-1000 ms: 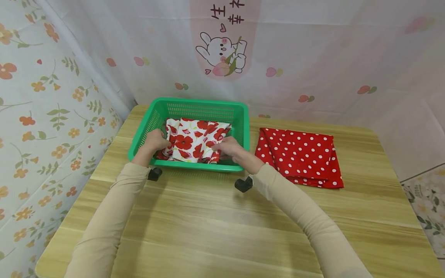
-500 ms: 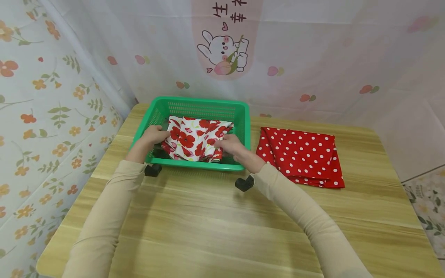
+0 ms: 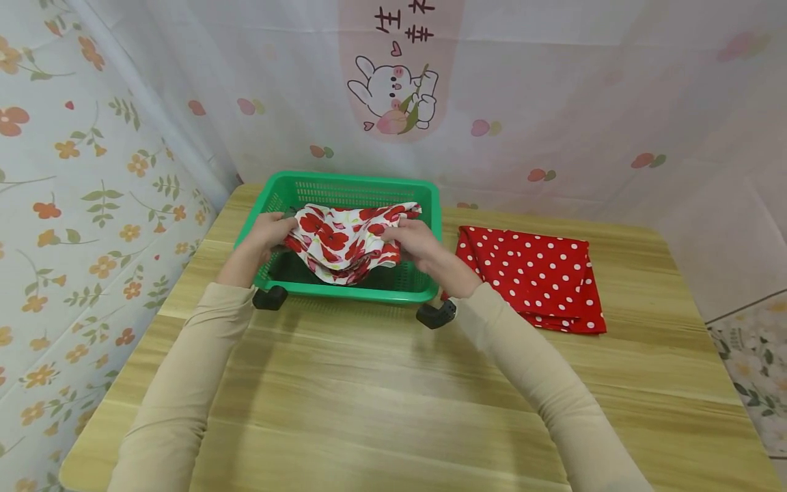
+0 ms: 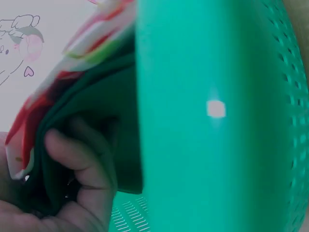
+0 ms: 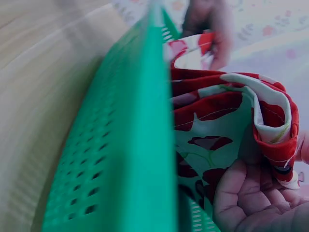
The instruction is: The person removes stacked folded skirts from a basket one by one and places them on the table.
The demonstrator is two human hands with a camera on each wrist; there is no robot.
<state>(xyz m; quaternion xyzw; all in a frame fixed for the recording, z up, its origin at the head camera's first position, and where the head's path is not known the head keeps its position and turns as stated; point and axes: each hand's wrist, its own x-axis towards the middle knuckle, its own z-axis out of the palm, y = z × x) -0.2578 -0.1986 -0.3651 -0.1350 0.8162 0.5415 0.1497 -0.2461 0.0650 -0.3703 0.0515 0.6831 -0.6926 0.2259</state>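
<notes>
A folded white cloth with red flowers (image 3: pixel 344 239) sags in the middle between my two hands, inside the green plastic basket (image 3: pixel 344 294). My left hand (image 3: pixel 268 231) grips its left end, thumb on top; in the left wrist view the fingers (image 4: pixel 77 154) curl under the fabric. My right hand (image 3: pixel 419 247) pinches the right end, and the right wrist view shows fingers (image 5: pixel 256 193) beneath several stacked layers of the cloth (image 5: pixel 212 116). The basket's floor shows below the cloth's lower edge.
Right of the basket lies a folded red cloth with white dots (image 3: pixel 535 277) on the wooden table (image 3: pixel 381 403). A printed white curtain (image 3: pixel 553 102) hangs behind the table, and a flowered one (image 3: pixel 80 225) on the left.
The flowered cloth has come up from the basket's floor in both hands, its middle now drooping. Both hands have risen slightly toward the basket's back; the dotted cloth has stayed put.
</notes>
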